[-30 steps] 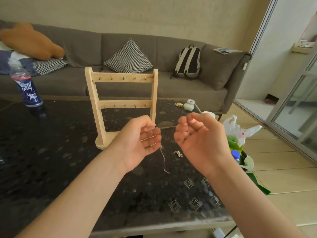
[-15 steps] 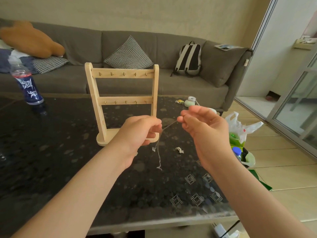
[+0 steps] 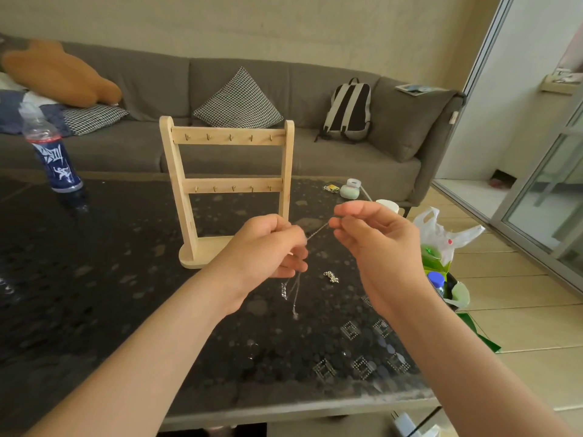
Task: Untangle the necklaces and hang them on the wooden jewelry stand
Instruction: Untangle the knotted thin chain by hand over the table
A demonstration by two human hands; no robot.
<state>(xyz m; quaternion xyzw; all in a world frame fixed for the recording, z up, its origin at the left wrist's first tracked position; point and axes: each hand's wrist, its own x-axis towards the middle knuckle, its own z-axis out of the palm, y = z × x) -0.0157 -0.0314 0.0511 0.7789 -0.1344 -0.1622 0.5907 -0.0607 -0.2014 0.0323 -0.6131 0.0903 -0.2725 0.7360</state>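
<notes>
Left hand (image 3: 268, 247) curled round a thin silver necklace (image 3: 317, 231); loose ends dangle toward 6 o'clock. Right hand (image 3: 375, 241) pinches the same chain at its fingertips, a short span stretched between the hands. Wooden jewelry stand (image 3: 227, 137) upright on the dark tabletop (image 3: 94, 279), 12 o'clock of the hands. Small clumped chain (image 3: 330, 276) lies at 4 o'clock of the left hand.

Soft daylight comes in through the glass door (image 3: 542, 197) on the right, washing out the wall (image 3: 520, 89) beside it and brightening the floor (image 3: 520, 294) tiles. The dark bench (image 3: 94, 279) is dim, with a dull sheen along its near edge and a faint reflection under the bottle (image 3: 55, 156). Motion blur smears the fingers of the left hand (image 3: 268, 247) and the thin necklace (image 3: 317, 231). Wide-angle distortion bows the sofa (image 3: 315, 89) and the door
</notes>
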